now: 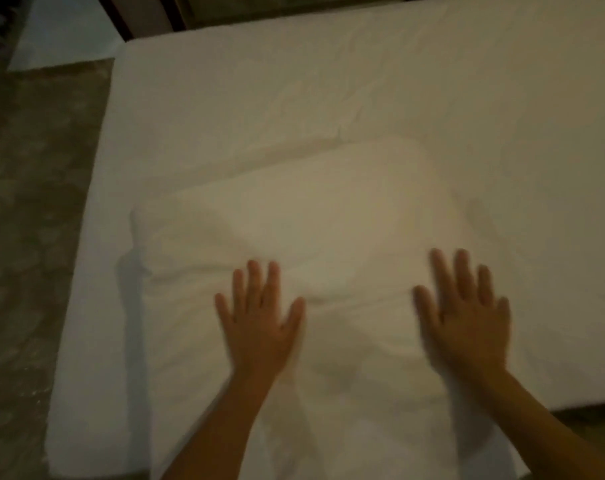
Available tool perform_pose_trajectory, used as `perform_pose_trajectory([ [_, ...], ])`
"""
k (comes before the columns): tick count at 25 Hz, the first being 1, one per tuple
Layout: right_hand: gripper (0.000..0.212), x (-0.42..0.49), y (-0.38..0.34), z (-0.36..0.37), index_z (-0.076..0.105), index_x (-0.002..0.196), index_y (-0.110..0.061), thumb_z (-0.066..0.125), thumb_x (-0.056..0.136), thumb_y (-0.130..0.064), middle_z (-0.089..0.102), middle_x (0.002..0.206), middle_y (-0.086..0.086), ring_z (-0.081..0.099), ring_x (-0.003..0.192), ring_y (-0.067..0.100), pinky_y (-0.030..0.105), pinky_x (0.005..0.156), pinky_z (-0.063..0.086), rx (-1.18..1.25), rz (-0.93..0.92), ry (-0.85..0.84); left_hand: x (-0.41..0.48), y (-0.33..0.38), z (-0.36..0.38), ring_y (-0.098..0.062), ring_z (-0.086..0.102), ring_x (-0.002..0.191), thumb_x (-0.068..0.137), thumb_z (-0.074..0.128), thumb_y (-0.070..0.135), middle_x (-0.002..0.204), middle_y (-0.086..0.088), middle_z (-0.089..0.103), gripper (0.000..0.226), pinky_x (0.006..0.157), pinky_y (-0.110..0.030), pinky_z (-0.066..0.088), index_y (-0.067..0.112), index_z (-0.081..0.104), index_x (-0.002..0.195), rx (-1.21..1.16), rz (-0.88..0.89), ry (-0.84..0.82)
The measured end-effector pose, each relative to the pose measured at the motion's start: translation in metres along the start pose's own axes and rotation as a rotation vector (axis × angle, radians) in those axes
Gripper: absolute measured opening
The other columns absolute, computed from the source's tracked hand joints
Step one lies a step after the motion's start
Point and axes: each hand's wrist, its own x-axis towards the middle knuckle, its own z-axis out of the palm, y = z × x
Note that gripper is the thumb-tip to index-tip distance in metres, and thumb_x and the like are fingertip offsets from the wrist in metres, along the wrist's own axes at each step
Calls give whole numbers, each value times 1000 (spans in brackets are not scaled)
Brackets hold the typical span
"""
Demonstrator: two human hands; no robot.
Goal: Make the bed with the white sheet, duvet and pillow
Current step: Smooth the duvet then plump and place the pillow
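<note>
A white sheet (329, 91) covers the mattress, lightly wrinkled. On it, at the near end of the bed, lies a white pillow (311, 220), soft and creased. My left hand (259, 317) lies flat on the pillow's near left part, fingers straight and spread. My right hand (464, 313) lies flat on the pillow's near right part, fingers straight, slightly blurred. Both palms press down on the fabric. No duvet can be told apart in this view.
A patterned brownish floor (34, 237) runs along the bed's left side. A dark wooden frame (145, 15) stands beyond the far end of the mattress. The bed's right near edge (588, 400) drops off beside my right forearm.
</note>
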Motion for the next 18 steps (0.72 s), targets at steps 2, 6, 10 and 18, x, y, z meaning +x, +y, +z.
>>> perform_pose_trajectory([
  [2, 64, 1, 15, -7, 9, 149, -41, 5, 89, -63, 16, 158, -1, 21, 143, 29, 57, 112, 20, 130, 234, -24, 11, -17, 2, -34, 26, 140, 93, 17, 61, 153, -11, 30, 69, 107, -64, 16, 22, 34, 147, 11, 11, 16],
  [6, 66, 39, -54, -21, 23, 150, -22, 10, 91, -49, 16, 158, 3, 16, 145, 27, 52, 114, 12, 168, 151, 23, 61, 62, -26, -26, 17, 143, 95, 26, 49, 154, -4, 29, 56, 110, -60, 16, 26, 32, 146, -223, 419, 45],
  [10, 60, 72, -41, -5, 4, 152, -28, 4, 97, -52, 0, 160, -2, 1, 147, 23, 47, 117, 4, 221, 382, -91, 147, 134, -19, -25, 25, 143, 91, 27, 50, 153, 4, 31, 56, 109, -59, 15, 37, 34, 145, -75, 725, -15],
  [18, 76, 40, -43, -14, -9, 151, -16, -14, 88, -58, -11, 158, 9, -8, 145, 33, 52, 114, -11, 217, 626, -120, 174, 174, -29, -23, -10, 146, 86, -4, 58, 160, 4, -6, 68, 108, -62, -11, 36, 0, 151, 87, 666, -91],
])
